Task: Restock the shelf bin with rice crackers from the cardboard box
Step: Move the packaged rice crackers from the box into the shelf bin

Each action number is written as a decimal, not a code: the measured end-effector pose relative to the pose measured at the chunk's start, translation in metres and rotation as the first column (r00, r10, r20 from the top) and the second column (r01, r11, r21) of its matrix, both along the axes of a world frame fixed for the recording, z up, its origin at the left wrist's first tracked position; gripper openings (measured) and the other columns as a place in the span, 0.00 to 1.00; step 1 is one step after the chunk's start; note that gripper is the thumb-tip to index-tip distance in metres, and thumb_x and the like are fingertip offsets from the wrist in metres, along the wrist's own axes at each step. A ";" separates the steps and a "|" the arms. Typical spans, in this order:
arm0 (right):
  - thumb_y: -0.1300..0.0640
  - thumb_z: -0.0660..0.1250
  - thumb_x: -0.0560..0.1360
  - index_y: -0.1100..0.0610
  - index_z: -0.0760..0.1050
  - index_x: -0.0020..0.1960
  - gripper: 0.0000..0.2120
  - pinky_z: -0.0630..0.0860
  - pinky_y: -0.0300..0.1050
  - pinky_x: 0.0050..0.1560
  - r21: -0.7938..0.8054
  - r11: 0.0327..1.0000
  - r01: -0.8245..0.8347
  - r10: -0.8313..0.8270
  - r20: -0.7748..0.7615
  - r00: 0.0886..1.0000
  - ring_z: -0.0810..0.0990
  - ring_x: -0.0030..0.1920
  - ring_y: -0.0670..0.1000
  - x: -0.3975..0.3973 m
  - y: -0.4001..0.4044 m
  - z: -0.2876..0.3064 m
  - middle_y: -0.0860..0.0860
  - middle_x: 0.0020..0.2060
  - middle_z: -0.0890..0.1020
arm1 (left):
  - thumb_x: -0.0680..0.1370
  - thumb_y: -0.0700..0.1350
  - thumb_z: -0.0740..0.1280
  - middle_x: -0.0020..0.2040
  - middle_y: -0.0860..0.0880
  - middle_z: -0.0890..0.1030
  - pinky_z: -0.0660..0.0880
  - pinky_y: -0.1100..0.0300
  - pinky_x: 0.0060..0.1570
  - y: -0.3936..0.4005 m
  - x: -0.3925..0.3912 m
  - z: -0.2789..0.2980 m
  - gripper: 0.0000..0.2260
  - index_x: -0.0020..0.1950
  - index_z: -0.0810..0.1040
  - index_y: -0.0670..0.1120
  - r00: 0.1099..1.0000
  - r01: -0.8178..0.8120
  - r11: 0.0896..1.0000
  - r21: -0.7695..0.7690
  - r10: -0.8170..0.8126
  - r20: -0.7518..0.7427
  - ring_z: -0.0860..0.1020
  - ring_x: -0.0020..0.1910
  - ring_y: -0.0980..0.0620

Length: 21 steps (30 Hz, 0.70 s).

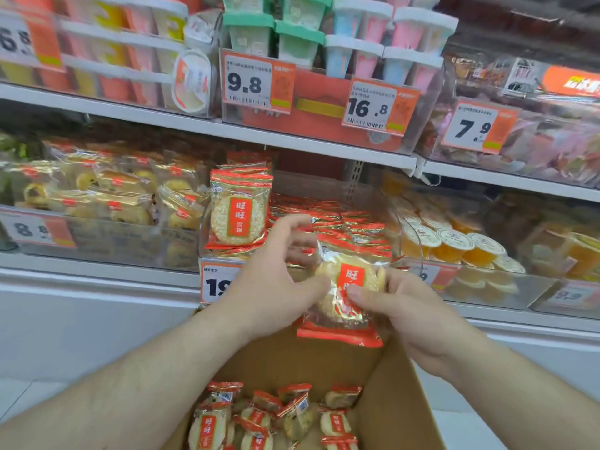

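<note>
A packet of rice crackers [345, 289] is held up between both hands just in front of the shelf bin [324, 209], above the open cardboard box [399, 401] that has more packets loose in its bottom; this looks like the carrying step, and next the packet should go forward and be stood among the rows in the bin. The right hand [409, 316] pinches it between thumb and fingers [363, 303]; the left hand [276, 280] pinches its left edge, its other fingers loosely spread.
</note>
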State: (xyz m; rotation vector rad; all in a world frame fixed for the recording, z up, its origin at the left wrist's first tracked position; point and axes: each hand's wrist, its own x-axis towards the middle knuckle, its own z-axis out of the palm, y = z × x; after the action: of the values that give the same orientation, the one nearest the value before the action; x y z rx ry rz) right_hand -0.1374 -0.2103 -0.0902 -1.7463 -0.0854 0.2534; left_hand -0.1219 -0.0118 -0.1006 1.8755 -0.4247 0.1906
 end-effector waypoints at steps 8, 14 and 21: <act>0.51 0.74 0.72 0.53 0.73 0.39 0.11 0.55 0.38 0.24 -0.046 0.972 0.229 -0.233 -0.092 0.968 0.60 0.22 0.45 0.113 0.015 0.039 0.49 0.27 0.64 | 0.68 0.54 0.62 0.65 0.42 0.71 0.67 0.40 0.61 0.032 0.045 0.001 0.28 0.66 0.67 0.45 0.630 -0.705 0.660 0.259 0.415 0.656 0.67 0.65 0.40; 0.50 0.73 0.74 0.62 0.74 0.61 0.22 0.64 0.42 0.31 -0.182 0.926 0.332 -0.328 0.054 0.943 0.66 0.32 0.48 0.198 0.044 0.031 0.51 0.36 0.72 | 0.65 0.60 0.73 0.74 0.40 0.57 0.63 0.37 0.66 0.036 0.069 -0.008 0.42 0.72 0.55 0.49 0.654 -0.756 0.539 0.370 0.603 0.458 0.56 0.74 0.38; 0.56 0.64 0.80 0.58 0.71 0.58 0.09 0.71 0.39 0.35 -0.284 0.878 0.386 -0.332 0.221 0.917 0.74 0.41 0.47 0.270 0.073 0.017 0.52 0.48 0.77 | 0.70 0.60 0.72 0.75 0.46 0.53 0.74 0.44 0.57 0.039 0.080 -0.016 0.43 0.73 0.46 0.59 0.689 -0.725 0.593 0.350 0.624 0.369 0.65 0.71 0.42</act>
State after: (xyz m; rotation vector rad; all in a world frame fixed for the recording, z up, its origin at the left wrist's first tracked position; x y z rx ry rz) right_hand 0.1324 -0.1374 -0.0728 -2.0680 0.1719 -0.1645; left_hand -0.0420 0.0271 -0.1164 2.4528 0.1755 0.8868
